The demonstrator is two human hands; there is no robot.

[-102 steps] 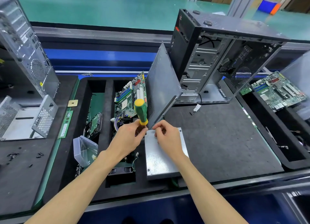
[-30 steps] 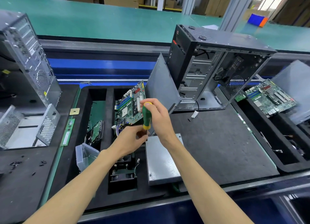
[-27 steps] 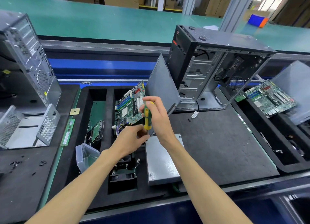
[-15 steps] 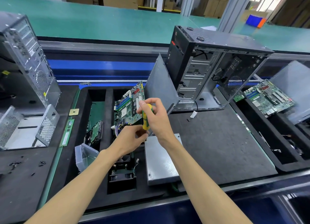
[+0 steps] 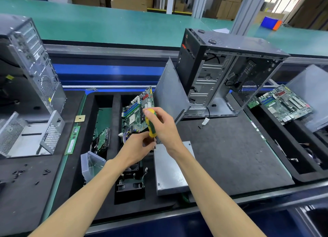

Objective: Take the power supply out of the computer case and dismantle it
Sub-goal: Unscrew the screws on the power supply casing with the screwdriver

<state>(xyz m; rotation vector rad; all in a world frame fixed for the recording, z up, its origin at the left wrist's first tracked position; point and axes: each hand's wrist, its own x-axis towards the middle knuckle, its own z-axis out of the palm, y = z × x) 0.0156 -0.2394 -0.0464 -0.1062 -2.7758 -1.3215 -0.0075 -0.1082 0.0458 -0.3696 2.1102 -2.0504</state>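
Over at 9 o'clock on the surface [image 5: 230, 157], a stripped case [image 5: 35, 73] is standing behind a perforated metal bracket [image 5: 32, 137], with loose screws [image 5: 19, 172] lying in front and a RAM stick [image 5: 71, 141] sitting on the green edge. Moving toward the middle, foam slots are holding a hard drive [image 5: 101, 141], a motherboard [image 5: 137, 110] propped on edge, and a fan [image 5: 129, 181] down at 6 o'clock.

Dead centre, the left hand [image 5: 136, 148] is reaching in with its fingers pinched close together right at the screwdriver tip, looks like steadying the bit or the screw, though I can't tell which. The right hand [image 5: 163, 128] is wrapping its fingers firmly around the green and yellow screwdriver [image 5: 150, 125], which is standing almost upright on the far left corner of the power supply [image 5: 170, 171].

The power supply is already out and lying flat, its near end poking over the surface edge. I'm guessing it's a stiff, fairly heavy steel box with sharp sheet edges, so it's going to be best gripped by its long sides, not the lid, once the screws are loose.

Toward 2 o'clock, the open computer case [image 5: 229, 73] is standing with a side panel [image 5: 172, 93] leaning on it, and another motherboard [image 5: 282, 103] is sitting at 3 o'clock.
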